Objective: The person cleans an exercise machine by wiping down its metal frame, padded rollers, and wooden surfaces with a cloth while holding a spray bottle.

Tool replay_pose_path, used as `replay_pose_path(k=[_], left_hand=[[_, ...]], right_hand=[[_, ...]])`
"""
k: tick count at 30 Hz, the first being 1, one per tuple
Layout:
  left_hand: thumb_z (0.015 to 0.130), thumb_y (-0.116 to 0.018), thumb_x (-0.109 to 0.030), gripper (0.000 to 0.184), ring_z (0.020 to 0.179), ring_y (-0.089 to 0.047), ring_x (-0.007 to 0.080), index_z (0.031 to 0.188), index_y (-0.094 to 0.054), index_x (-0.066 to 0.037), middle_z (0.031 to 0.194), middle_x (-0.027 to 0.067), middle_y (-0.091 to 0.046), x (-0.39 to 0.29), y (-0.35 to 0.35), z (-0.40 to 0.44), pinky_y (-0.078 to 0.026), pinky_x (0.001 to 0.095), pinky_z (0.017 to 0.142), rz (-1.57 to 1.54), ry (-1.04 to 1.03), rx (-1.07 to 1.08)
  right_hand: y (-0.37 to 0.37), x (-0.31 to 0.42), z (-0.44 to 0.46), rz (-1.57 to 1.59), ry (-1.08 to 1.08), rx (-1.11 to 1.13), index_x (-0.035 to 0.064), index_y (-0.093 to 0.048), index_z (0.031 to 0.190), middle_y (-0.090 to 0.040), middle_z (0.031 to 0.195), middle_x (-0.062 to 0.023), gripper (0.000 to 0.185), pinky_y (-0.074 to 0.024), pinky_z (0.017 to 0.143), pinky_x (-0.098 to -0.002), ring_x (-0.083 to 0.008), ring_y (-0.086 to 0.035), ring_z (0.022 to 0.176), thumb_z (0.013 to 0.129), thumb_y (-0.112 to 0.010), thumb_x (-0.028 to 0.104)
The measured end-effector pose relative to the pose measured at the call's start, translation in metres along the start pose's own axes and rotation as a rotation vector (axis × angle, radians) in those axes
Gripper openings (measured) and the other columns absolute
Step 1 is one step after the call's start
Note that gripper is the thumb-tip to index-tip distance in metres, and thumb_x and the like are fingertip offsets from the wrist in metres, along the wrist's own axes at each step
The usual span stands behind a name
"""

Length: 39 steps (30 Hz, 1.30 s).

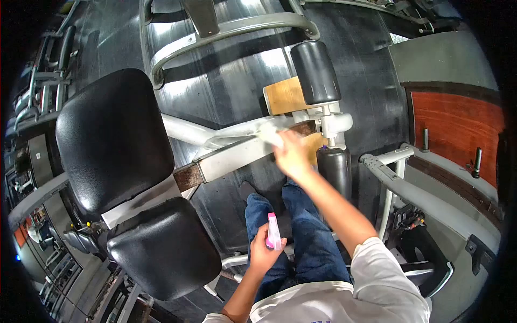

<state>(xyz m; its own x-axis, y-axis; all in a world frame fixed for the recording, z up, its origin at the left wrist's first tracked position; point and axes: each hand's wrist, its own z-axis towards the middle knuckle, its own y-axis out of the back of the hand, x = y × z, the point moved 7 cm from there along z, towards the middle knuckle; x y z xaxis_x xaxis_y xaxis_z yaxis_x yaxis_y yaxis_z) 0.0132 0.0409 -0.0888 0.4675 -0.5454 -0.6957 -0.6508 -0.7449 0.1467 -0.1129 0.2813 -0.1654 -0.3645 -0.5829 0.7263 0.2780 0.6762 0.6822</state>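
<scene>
My left hand (262, 250) is wrapped round a small spray bottle (273, 232) with a pink top and a pale, see-through body, held in front of my legs. Stretched out ahead, my right hand (292, 153) grips a whitish cloth (269, 134), somewhat blurred. The cloth lies against the white metal beam (237, 157) of a gym bench, near its brown end by the rollers. Two black padded rollers, the far one (316, 72) and the near one (334, 169), sit at that end of the beam.
Two black padded seats, a larger one (116, 140) and a smaller one (164, 247), are on the left. A wooden plate (285, 97) lies beside the rollers. A curved metal frame (237, 27) stands ahead, and another machine's white frame (431, 177) is at right.
</scene>
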Motion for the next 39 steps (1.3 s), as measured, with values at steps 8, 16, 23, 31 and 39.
replay_pose_path(k=[8, 16, 23, 31, 39], left_hand=[[0.09, -0.068, -0.018, 0.052, 0.078, -0.058, 0.0109, 0.134, -0.046, 0.0, 0.084, 0.0016, -0.059, 0.028, 0.006, -0.025, -0.048, 0.0287, 0.077, -0.426, 0.017, -0.055], [0.094, -0.064, -0.021, 0.049, 0.081, -0.059, 0.0117, 0.136, -0.046, -0.001, 0.087, 0.0015, -0.059, 0.043, 0.001, -0.051, -0.049, 0.0298, 0.081, -0.315, 0.06, 0.159], [0.094, -0.065, -0.025, 0.047, 0.083, -0.058, 0.0115, 0.132, -0.05, -0.001, 0.094, 0.0022, -0.057, 0.039, 0.005, -0.055, -0.049, 0.0288, 0.078, -0.214, 0.116, 0.289], [0.091, -0.069, -0.029, 0.044, 0.084, -0.06, 0.0129, 0.122, -0.058, -0.001, 0.093, 0.0043, -0.062, 0.04, -0.038, -0.018, -0.05, 0.0302, 0.078, -0.084, 0.17, 0.29], [0.087, -0.072, -0.033, 0.057, 0.102, -0.064, 0.0225, 0.129, -0.052, 0.0, 0.107, 0.0145, -0.067, -0.026, -0.115, 0.005, -0.048, 0.0338, 0.09, 0.214, -0.053, 0.309]], right_hand=[[-0.052, 0.097, -0.016, 0.794, -0.155, 0.397, 0.0, -0.058, 0.109, -0.064, 0.1, -0.0196, 0.027, -0.0496, 0.082, -0.0383, -0.0292, -0.064, 0.093, 0.093, -0.057, 0.022], [0.06, 0.027, -0.092, 0.922, -0.476, 0.161, -0.0041, -0.06, 0.122, -0.068, 0.105, -0.0083, 0.036, -0.0485, 0.084, -0.0286, -0.0136, -0.062, 0.093, 0.092, -0.053, 0.015], [0.103, -0.045, -0.278, 0.736, -0.876, 0.029, -0.0036, -0.063, 0.116, -0.068, 0.104, -0.0072, 0.033, -0.0482, 0.083, -0.0294, -0.0143, -0.061, 0.093, 0.091, -0.053, 0.015], [0.095, -0.027, -0.348, 0.113, -0.504, 0.642, 0.006, -0.064, 0.096, -0.067, 0.088, -0.0249, 0.03, -0.0517, 0.079, -0.0533, -0.0448, -0.065, 0.087, 0.083, -0.057, 0.032], [0.213, -0.106, -0.395, 0.012, -0.763, 0.299, 0.0033, -0.064, 0.101, -0.066, 0.083, -0.0264, 0.029, -0.0524, 0.072, -0.0489, -0.0438, -0.066, 0.081, 0.083, -0.058, 0.026]])
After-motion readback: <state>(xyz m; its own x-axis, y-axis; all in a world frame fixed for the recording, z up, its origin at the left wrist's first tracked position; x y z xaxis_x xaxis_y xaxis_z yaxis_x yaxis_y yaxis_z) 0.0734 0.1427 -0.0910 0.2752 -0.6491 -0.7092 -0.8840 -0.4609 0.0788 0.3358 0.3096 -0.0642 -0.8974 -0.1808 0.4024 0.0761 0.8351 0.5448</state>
